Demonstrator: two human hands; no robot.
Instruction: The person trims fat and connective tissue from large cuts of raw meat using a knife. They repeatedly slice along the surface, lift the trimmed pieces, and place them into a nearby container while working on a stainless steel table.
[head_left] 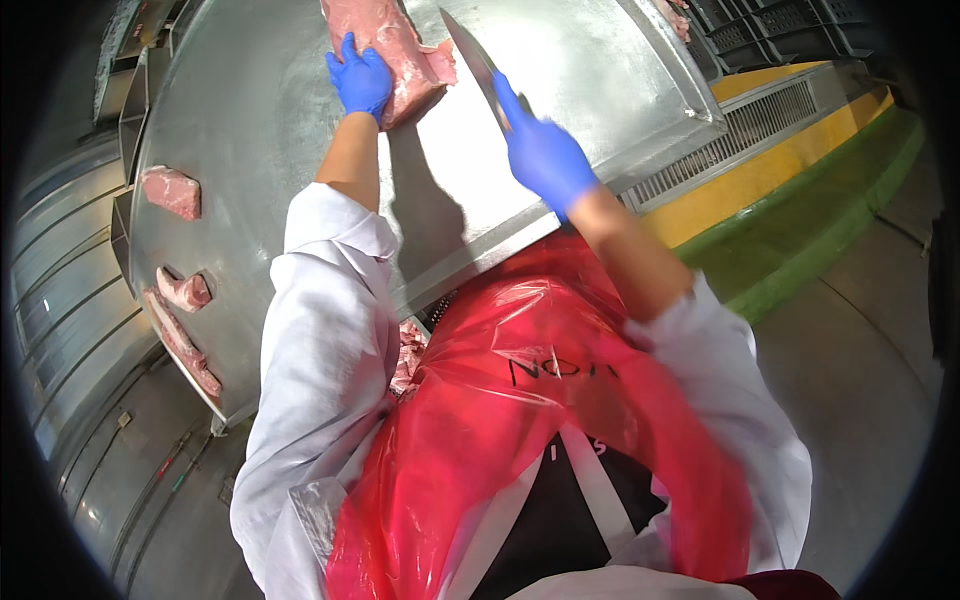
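Observation:
A long slab of pink raw meat (pixel 392 50) lies on the metal table (pixel 270 110) at the far side, its far end cut off by the picture's edge. My left hand (pixel 362 82), in a blue glove, rests on the slab's left side with fingers spread. My right hand (pixel 548 160), also gloved in blue, grips a knife (pixel 470 48) whose blade points away and to the left. The blade stands a little to the right of the meat, apart from it. Beside the blade, a flap of meat (pixel 440 62) sticks out from the slab.
Smaller meat pieces lie along the table's left side: a block (pixel 171 192), a short piece (pixel 184 289) and a long strip (pixel 182 342). More meat scraps (pixel 408 358) show below the near edge. A yellow ledge with a grate (pixel 740 130) and a green strip (pixel 820 205) run at the right.

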